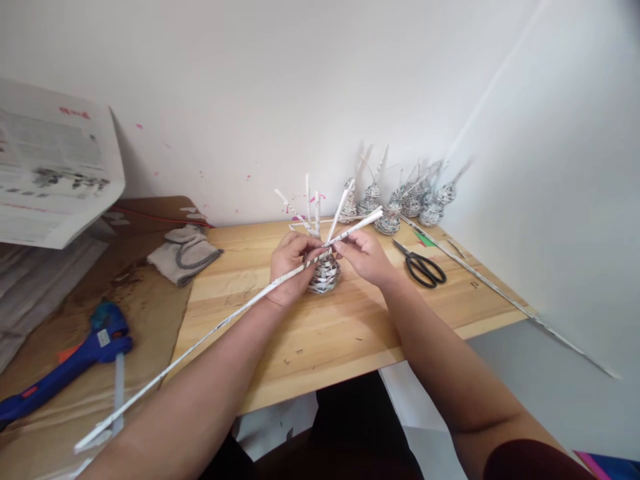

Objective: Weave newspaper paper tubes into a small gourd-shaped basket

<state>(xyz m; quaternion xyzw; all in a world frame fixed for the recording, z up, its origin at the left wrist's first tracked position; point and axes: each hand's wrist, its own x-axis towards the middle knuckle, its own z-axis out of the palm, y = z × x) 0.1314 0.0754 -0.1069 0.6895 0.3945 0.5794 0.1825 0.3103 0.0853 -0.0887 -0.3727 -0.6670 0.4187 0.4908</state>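
Between my hands stands a small round woven paper piece (324, 275) on the wooden table, with several white paper stakes (317, 212) rising from its top. My left hand (296, 259) is closed around its upper left side, fingers bent at the neck. With thumb and fingers pinched together, my right hand (366, 255) grips a rolled paper tube at the upper right of the piece. That long paper tube (225, 322) crosses the neck and runs down to the lower left over my left forearm. The fingertips of both hands nearly meet there.
Black-handled scissors (421, 264) lie right of my hand. Several finished woven pieces (387, 217) stand by the wall. Another long paper tube (500, 293) overhangs the right edge. At left are a grey cloth (184, 255), a blue glue gun (95, 350) and newspaper (55, 167).
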